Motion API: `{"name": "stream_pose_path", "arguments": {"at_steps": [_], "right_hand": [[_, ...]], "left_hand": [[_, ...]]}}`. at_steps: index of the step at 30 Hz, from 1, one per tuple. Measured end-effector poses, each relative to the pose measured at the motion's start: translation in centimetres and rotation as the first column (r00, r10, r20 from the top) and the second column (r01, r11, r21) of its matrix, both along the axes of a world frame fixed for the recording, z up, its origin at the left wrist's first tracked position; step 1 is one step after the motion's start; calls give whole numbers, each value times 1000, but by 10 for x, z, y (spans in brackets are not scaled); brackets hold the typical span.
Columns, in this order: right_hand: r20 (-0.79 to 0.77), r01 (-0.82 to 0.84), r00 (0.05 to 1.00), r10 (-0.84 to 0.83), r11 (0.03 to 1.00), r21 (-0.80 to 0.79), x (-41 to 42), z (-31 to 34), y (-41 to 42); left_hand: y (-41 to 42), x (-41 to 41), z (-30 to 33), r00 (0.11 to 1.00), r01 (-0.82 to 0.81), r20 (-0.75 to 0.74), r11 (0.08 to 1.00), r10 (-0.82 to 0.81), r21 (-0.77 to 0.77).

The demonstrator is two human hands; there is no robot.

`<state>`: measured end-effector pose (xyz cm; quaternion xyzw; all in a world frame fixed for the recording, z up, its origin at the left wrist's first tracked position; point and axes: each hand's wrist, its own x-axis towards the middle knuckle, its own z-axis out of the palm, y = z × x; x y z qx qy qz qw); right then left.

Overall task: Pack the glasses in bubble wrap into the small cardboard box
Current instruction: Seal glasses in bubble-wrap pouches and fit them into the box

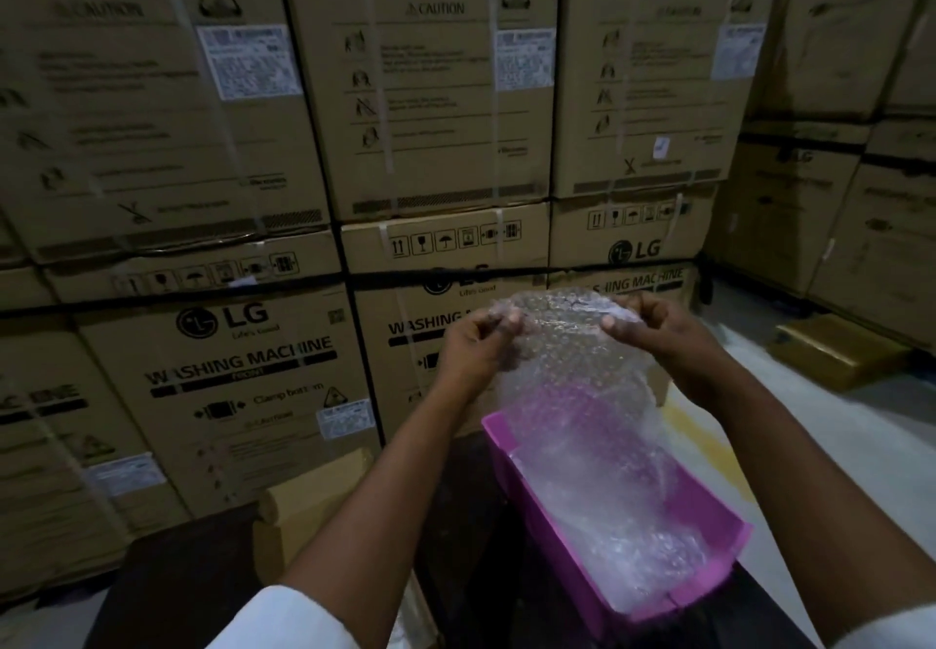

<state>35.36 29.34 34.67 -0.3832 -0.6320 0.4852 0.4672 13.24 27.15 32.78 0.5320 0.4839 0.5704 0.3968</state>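
Hanging from both raised hands, the bubble wrap (pixel 572 395) trails into a pink box (pixel 567 562), its top corners pinched by the left hand (pixel 476 344) and right hand (pixel 658 334), blurring whatever lies underneath, with stacked cartons (pixel 405 91) behind.
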Motion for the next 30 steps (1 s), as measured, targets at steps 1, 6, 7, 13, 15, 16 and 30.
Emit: {"name": "stream_pose_path", "arguments": {"at_steps": [1, 6, 7, 13, 15, 16, 30], "right_hand": [[-83, -55, 995, 54, 998, -14, 3, 3, -2], [-306, -365, 900, 311, 921, -136, 16, 15, 0], [-265, -372, 908, 324, 916, -153, 14, 19, -1], [-292, -344, 901, 322, 938, -27, -20, 41, -7], [-355, -449, 841, 409, 893, -35, -37, 48, -7], [-363, -530, 800, 478, 846, -54, -46, 50, -9], [-367, -568, 755, 543, 822, 46, -151, 88, -59]], "left_hand": [[-2, 0, 5, 1000, -2, 22, 1000, 1, 17], [-24, -10, 39, 998, 59, -22, 994, -57, 95], [-30, -16, 47, 996, 67, -67, 992, -60, 110], [-70, -75, 83, 981, -60, -167, 975, 97, 212], [-85, -96, 93, 978, -61, -176, 964, 109, 260], [-94, -105, 98, 979, -62, -171, 958, 114, 281], [-193, -209, 133, 981, -48, -163, 941, 108, 335]]}}
